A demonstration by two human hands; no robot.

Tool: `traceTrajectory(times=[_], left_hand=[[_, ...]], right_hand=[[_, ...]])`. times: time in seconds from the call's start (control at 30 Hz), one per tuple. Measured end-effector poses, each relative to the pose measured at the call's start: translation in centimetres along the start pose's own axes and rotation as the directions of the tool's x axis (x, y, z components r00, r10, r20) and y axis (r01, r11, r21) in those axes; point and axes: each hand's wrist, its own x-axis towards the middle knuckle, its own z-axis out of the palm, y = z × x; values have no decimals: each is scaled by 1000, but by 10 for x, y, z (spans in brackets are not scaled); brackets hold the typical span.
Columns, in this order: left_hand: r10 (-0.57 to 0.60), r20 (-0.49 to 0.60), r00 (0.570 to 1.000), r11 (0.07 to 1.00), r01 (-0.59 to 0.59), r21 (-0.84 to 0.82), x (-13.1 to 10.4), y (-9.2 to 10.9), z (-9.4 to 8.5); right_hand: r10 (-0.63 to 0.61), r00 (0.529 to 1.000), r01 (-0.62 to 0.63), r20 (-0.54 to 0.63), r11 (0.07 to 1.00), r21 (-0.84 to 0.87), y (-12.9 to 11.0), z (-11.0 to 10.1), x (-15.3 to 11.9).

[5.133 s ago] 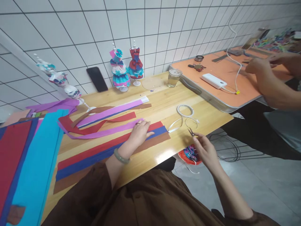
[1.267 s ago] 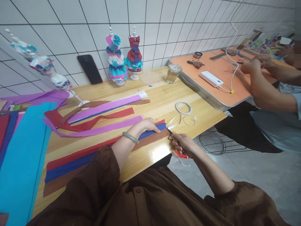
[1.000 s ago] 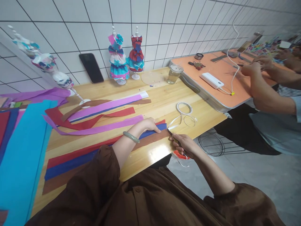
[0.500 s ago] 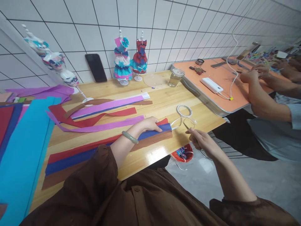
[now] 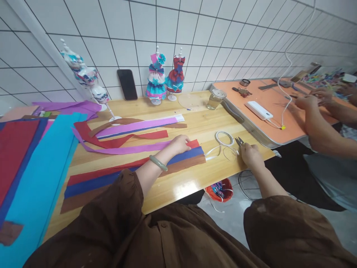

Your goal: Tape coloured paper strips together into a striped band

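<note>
Red (image 5: 195,143), blue (image 5: 184,154) and brown (image 5: 192,162) strips lie side by side along the table. My left hand (image 5: 180,144), with a bangle on the wrist, rests at their right end, its fingers closed on the edge of the red strip. Over the table's right part, my right hand (image 5: 250,155) is closed round small dark scissors (image 5: 239,141), whose blades point away and stand slightly apart. A white tape roll (image 5: 224,138) lies left of the scissors, its loose tape reaching the blue strip's end.
Behind are two small dressed mannequins (image 5: 156,83), a phone (image 5: 127,85) and a glass jar (image 5: 216,99). Purple strips (image 5: 125,150) lie further back. A red basket (image 5: 223,190) is below the edge. Another person's arm (image 5: 315,123) is over the orange table (image 5: 267,130).
My right hand has moved right and down to the tabletop with the scissors, away from the loose tape. The red strip's end shows more beside my left fingers. The view has shifted.
</note>
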Motion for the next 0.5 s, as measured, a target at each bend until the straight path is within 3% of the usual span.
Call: traceTrajectory(times=[0.1,0.17,0.2,0.27,0.3,0.37,0.43,0.5], left_hand=[[-26,-108,994,998,32,57,-5,-4,-3],[-5,-143,990,995,19,100,-12,-2,-1],[29,-159,987,992,-9,126,-17,1,1],[130,-191,973,979,-96,178,-26,10,7],[179,-202,963,972,-141,190,-31,16,10],[219,-203,954,969,-188,159,-41,26,15],[187,-184,965,982,-180,54,-49,34,20],[109,-116,987,985,-123,-123,-56,36,24]], right_hand=[[-70,991,68,-112,997,-22,-9,-1,-8],[-225,959,229,-175,973,4,-20,-3,-17],[-335,923,347,-191,937,32,-28,-5,-22],[-552,808,578,-206,811,93,-46,-7,-32],[-632,749,658,-199,745,112,-55,-7,-36],[-696,700,714,-161,689,123,-73,-9,-44],[-679,725,688,-116,717,113,-86,-14,-52],[-610,785,619,-109,779,100,-95,-23,-63]])
